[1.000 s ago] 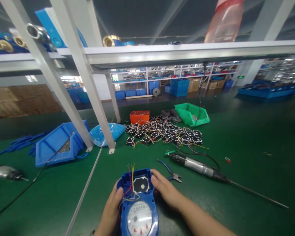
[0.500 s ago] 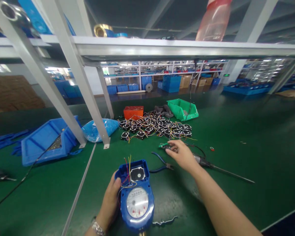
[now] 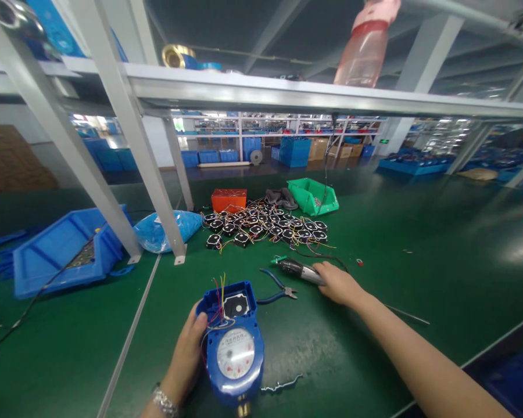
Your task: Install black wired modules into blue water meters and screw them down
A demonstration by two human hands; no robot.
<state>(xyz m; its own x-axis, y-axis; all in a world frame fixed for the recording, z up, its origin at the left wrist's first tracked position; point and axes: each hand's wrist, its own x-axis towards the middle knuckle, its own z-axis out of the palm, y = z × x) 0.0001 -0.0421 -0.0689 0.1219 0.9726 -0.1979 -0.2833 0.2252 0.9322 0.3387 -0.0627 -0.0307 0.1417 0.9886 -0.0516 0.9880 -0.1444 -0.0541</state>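
Meter (image 3: 235,357): in the left hand, above the near part of the green bench (image 3: 353,354), dial facing up, brass fitting (image 3: 243,408) toward the person.
Open compartment: at the meter's far end, holding a black module (image 3: 236,306); red and yellow wires (image 3: 222,290) stick up beside it.
Left hand (image 3: 187,345): clamped on the meter's left side, thumb at the compartment's edge, other fingers mostly hidden.
Right hand (image 3: 337,283): fingers closed around the screwdriver (image 3: 297,269) at its silver barrel; how tightly, one cannot tell.
Screwdriver: green tip pointing left, thin rod showing beyond the forearm.
Pliers (image 3: 286,289): on the bench between meter and screwdriver, handles spread.
Module pile (image 3: 265,226): farther back, before the orange box (image 3: 229,201) and green bin (image 3: 307,200).
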